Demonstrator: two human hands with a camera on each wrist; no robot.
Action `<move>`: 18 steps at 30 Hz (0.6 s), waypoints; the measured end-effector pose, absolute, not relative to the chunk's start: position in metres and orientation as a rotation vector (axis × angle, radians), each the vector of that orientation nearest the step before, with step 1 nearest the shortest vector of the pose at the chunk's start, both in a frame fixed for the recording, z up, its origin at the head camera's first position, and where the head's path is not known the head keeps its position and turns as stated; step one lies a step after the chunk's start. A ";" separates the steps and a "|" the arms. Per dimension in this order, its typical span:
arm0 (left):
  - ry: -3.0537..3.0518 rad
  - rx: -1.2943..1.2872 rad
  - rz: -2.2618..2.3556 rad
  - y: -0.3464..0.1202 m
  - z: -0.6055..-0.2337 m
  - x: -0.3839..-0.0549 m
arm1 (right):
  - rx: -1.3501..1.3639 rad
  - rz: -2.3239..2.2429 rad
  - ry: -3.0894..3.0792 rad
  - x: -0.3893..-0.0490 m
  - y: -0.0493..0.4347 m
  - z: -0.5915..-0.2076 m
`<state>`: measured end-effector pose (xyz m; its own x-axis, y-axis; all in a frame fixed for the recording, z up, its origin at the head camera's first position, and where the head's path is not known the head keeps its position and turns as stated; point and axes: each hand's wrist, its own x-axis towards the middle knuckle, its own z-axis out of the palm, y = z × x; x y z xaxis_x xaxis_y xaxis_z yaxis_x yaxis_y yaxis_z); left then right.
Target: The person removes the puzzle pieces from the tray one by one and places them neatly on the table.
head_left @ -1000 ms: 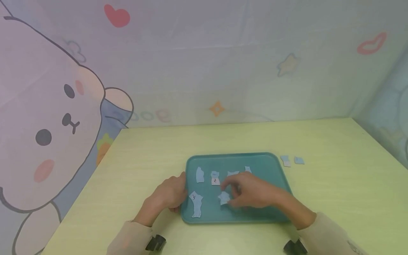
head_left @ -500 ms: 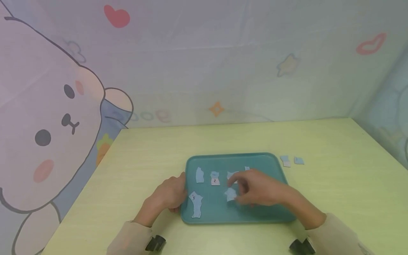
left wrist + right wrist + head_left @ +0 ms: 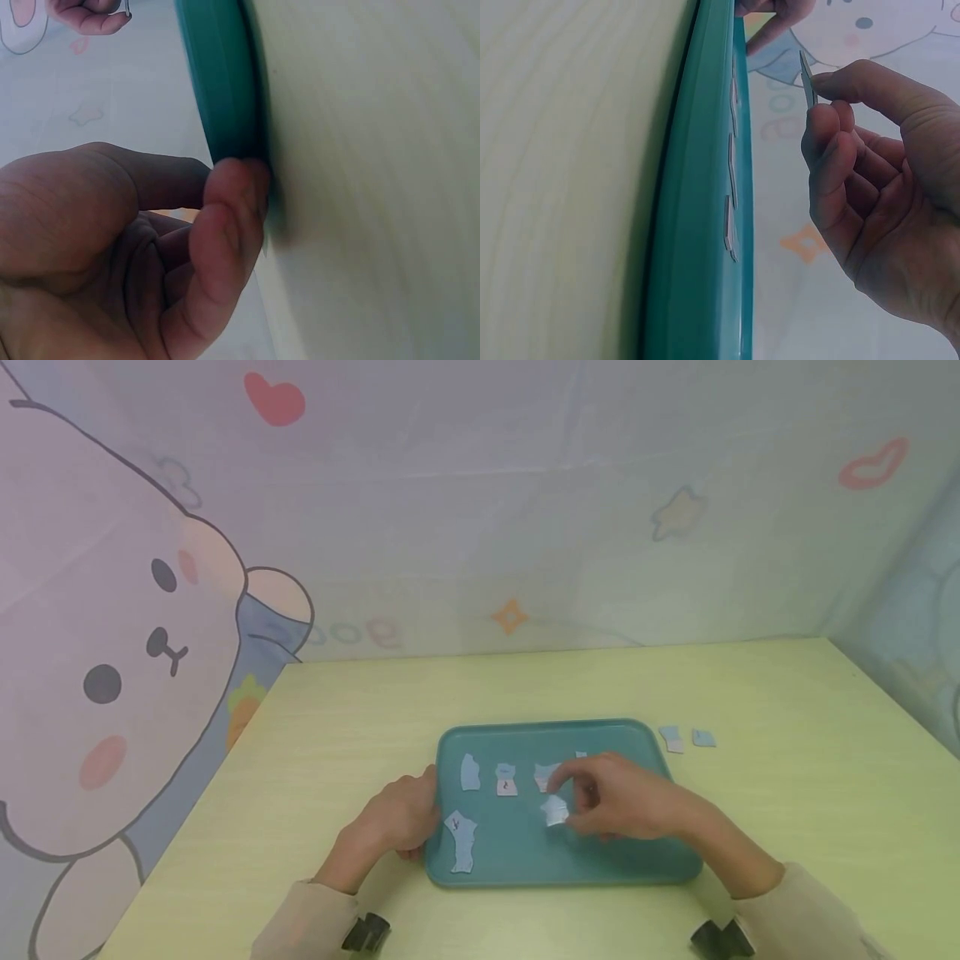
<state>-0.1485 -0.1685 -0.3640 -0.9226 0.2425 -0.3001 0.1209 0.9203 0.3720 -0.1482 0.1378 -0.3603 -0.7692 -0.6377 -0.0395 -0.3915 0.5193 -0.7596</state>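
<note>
My right hand pinches a pale, irregular puzzle piece between thumb and fingertips. In the right wrist view this piece is seen edge-on, raised off the green tray. My left hand holds the tray's left rim; the left wrist view shows its thumb and curled fingers at the edge. On the tray lie a long piece at front left, and behind it a narrow piece, a blue-and-white piece and another. One more piece is mostly hidden by my right hand.
Two more pieces, one two-toned and one blue, lie on the pale yellow table just right of the tray's back corner. A printed cloth with cartoon figures hangs behind the table.
My right hand has moved rightward with the pinched piece, from the tray's middle, and slightly farther back. The left hand has stayed at the rim.
</note>
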 end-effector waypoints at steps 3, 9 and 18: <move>2.734 0.270 0.500 -0.169 -0.363 -0.149 | -0.836 -1.111 2.440 -0.149 0.140 -0.360; 2.738 0.271 0.502 -0.168 -0.364 -0.150 | -0.830 -1.107 2.447 -0.150 0.146 -0.361; 2.734 0.267 0.486 -0.168 -0.364 -0.149 | -0.762 -1.112 2.454 -0.151 0.159 -0.360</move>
<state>-0.1487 -0.1681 -0.3637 -0.9211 0.2418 -0.3053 0.1219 0.9235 0.3638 -0.1505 0.1585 -0.3598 -0.7984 -0.5963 -0.0838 -0.3301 0.5497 -0.7674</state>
